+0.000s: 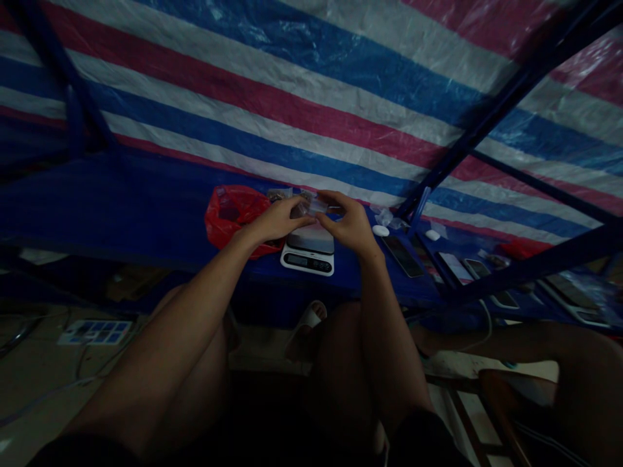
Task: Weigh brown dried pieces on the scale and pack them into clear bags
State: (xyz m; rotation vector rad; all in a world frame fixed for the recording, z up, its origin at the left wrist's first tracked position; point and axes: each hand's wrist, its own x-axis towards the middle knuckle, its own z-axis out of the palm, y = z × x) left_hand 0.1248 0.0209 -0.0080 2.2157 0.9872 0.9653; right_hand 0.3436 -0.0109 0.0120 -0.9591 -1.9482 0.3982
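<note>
Left hand and right hand pinched a small clear plastic bag between them; digital scale just below; red plastic bag beside left hand.

The bare left forearm and bare right forearm reach forward and converge, bringing both hands together at the centre of the view. The left hand extends palm-inward from a nearly straight wrist, its fingers angled towards the right. The right hand arches over from the opposite side, its curved fingers meeting the left fingertips in a close pinching pose.
</note>
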